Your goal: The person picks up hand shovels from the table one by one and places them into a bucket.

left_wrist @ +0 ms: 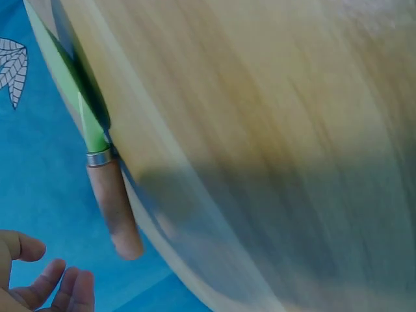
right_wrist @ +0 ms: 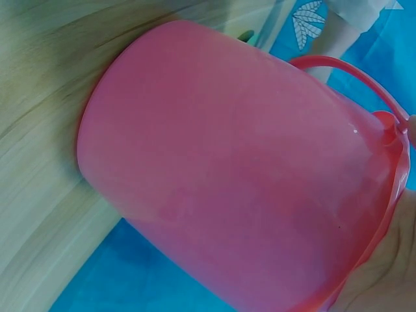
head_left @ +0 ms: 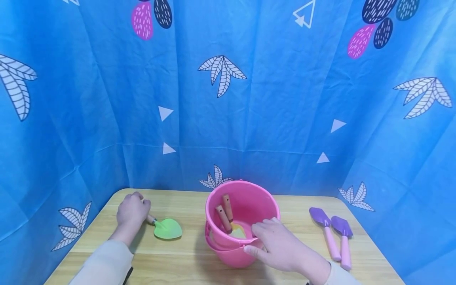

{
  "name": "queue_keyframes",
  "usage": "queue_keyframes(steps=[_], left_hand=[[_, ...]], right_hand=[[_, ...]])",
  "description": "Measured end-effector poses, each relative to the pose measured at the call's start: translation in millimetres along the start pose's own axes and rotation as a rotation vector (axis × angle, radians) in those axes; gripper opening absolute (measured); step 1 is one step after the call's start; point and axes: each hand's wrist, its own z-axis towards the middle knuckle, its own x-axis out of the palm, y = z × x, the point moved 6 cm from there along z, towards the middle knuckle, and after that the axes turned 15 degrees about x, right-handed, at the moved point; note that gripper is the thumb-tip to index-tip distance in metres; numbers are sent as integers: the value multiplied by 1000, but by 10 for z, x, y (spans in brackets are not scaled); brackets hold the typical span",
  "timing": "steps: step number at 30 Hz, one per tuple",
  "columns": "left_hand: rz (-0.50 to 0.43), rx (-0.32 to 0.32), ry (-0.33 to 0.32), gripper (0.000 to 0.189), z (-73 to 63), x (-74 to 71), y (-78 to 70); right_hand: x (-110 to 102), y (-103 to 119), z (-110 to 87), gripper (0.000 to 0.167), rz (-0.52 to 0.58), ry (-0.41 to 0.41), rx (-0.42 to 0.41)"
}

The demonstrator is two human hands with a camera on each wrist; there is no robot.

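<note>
Pink bucket (head_left: 233, 257) holding two wooden-handled tools (head_left: 223, 219), right hand (head_left: 276, 243) gripping its rim (head_left: 242, 182), left hand (head_left: 132, 211) loose beside green shovel (head_left: 168, 229)

And the head view is brightly lit, the blue curtain (head_left: 270, 114) evenly washed, its folds picked out by mild shading! A soft-edged shadow is thrown onto the surface (head_left: 171, 263) at seven o'clock from the pink bucket (head_left: 254, 204). Over to the left wrist: dimmer here, a broad grey shadow being laid from four to six o'clock, pale sheen caught at one, wood grain smeared. On the right wrist, contrast is muted, the wood is softened at nine o'clock, and a tiny glint is caught near three.
</note>
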Motion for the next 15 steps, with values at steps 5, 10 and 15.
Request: queue_keyframes(steps=[5,10,15], left_hand=[[1,-23,22,43,22,64,65],[6,-47,58,41,44,138,113],[8,-80,91,43,67,196,158]], right_hand=[[0,-2,1,36,-7,-8,-3],[3,10,6,35,-18,-37,-27],[-2,13,13,35,-15,-43,-31]])
